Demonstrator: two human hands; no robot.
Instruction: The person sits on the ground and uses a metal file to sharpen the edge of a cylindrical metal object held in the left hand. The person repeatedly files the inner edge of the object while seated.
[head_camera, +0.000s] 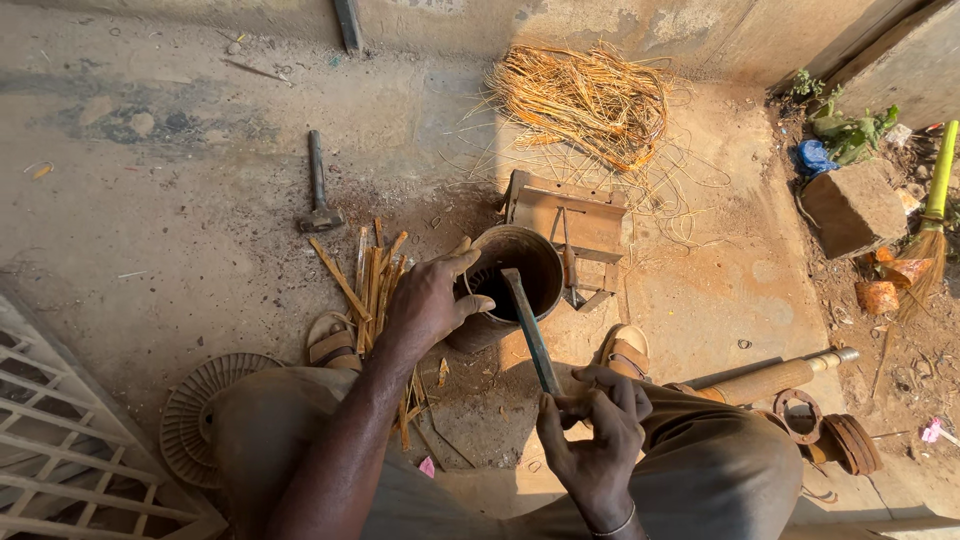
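Observation:
A round rusty metal can (512, 285) stands on the ground between my sandalled feet. My left hand (428, 300) grips its near-left rim, thumb over the edge. My right hand (593, 430) is closed on the lower end of a long flat metal bar (527, 328), whose upper end reaches into the can's dark mouth. The bar slants from my right hand up and left.
Thin wooden strips (370, 285) lie left of the can, a hammer (319, 190) beyond them. A small wooden stool frame (570, 215) sits behind the can, a heap of straw-coloured fibres (585, 100) further back. A woven disc (195, 415), a pipe (770, 380) and a broom (930, 220) lie around.

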